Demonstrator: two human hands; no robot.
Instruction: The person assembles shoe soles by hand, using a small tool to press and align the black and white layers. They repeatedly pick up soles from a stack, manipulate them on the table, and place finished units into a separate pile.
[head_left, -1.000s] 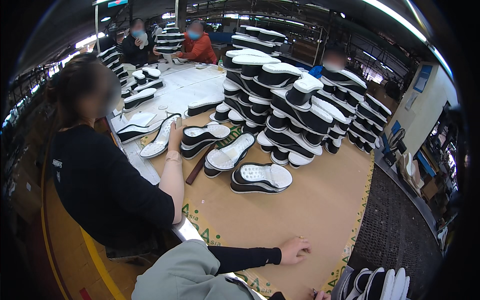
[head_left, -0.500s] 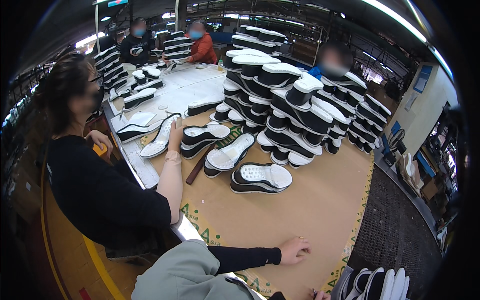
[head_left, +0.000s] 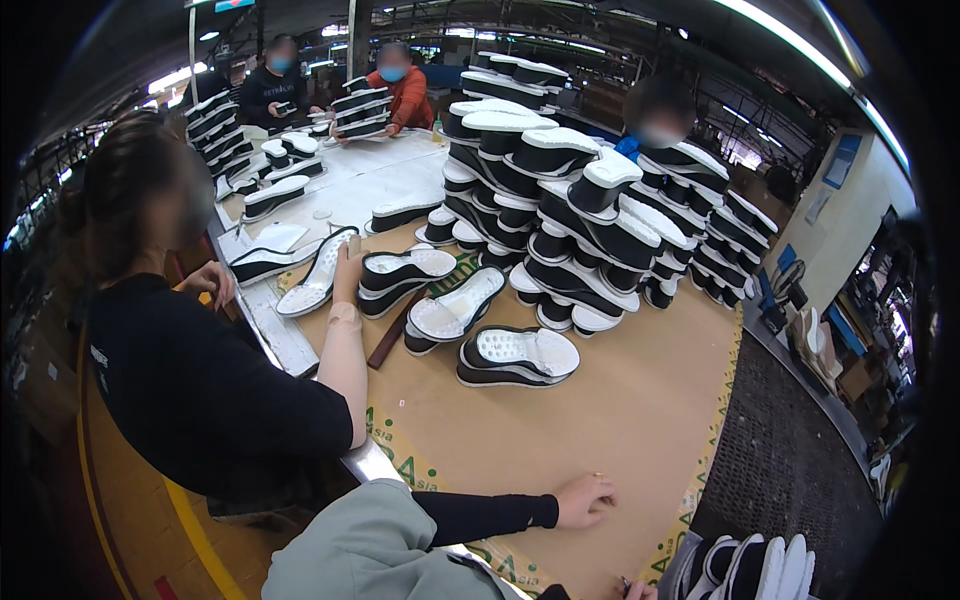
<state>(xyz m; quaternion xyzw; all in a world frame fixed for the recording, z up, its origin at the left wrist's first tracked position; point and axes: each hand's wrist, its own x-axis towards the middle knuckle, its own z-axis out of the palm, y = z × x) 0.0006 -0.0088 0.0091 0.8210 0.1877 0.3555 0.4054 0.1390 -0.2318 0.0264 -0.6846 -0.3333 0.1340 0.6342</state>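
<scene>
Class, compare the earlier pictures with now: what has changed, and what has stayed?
The far co-worker in red has moved a stack of soles lower and rightward. The far co-worker in black no longer holds a pale piece near the face. The near co-worker's second hand has come into view. Unchanged: the wearer's left hand on the brown tabletop and the right hand at the lower edge.

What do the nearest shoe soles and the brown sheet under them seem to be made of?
Nearest shoe soles: probably moulded foam or rubber, given the matt black sides and white tops with regular round hollows. Brown sheet: likely paper or thin card, judging by its smooth, dull, cardboard-brown face; exact kind unclear.
</scene>
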